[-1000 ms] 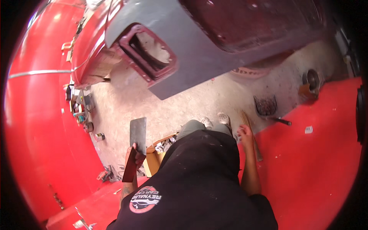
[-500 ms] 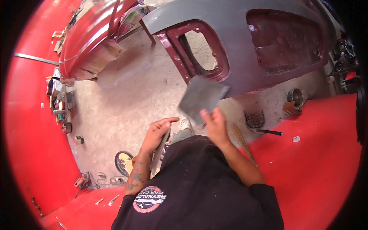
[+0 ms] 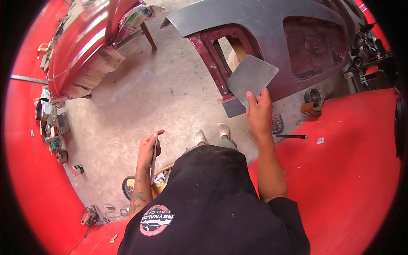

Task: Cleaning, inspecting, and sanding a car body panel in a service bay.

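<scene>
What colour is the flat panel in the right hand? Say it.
Plain grey, no pattern; the head view shows the panel held in the right hand.

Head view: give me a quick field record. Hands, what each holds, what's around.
right hand: raised, gripping the lower edge of a flat grey sheet
grey sheet: rounded corners, held up in front of the grey car body panel
left hand: lower, by the hip, holding a thin flat tool edge-on; kind unclear
body panel: grey, with dark red opening frame
floor: bare concrete, red-painted areas at the sides
nearby: red car part upper left, dark slim tool on the floor at right
feet: pale shoes on concrete
</scene>
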Motion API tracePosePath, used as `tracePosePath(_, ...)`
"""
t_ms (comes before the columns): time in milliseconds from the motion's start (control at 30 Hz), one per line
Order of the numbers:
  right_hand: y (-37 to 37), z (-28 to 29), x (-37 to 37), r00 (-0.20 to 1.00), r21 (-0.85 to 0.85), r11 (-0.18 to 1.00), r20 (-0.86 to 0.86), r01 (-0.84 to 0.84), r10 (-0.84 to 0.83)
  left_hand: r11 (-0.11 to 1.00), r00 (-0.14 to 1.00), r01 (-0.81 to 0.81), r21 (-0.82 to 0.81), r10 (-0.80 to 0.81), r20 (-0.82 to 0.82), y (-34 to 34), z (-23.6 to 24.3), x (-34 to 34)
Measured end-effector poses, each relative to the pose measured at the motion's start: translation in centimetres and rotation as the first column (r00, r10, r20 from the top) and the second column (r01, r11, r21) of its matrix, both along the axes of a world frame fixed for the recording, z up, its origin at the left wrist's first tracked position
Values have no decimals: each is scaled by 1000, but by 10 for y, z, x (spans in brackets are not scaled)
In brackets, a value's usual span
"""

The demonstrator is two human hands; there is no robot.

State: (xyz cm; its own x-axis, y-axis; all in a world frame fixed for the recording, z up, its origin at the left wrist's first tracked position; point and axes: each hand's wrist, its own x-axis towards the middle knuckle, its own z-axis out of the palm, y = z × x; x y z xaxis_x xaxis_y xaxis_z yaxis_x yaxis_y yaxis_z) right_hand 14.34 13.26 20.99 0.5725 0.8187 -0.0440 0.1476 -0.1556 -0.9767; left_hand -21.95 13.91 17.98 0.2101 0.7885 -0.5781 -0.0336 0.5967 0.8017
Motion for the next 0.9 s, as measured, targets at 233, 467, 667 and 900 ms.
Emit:
tracePosePath(233,14,-16,14,985,-44,998,167,-44,50,1000,1000,-20,10,20,5,-7,-5,12)
tracePosePath(467,17,10,11,957,-109,994,288,5,27,994,993,-113,-4,114,21,-18,-3,23)
tracePosePath(667,17,-11,27,985,81,991,143,-104,92,993,993,-121,11,121,11,-15,-1,37)
tracePosePath(900,17,21,31,931,-55,985,322,-165,174,998,999,-43,35,43,-14,-14,1,49)
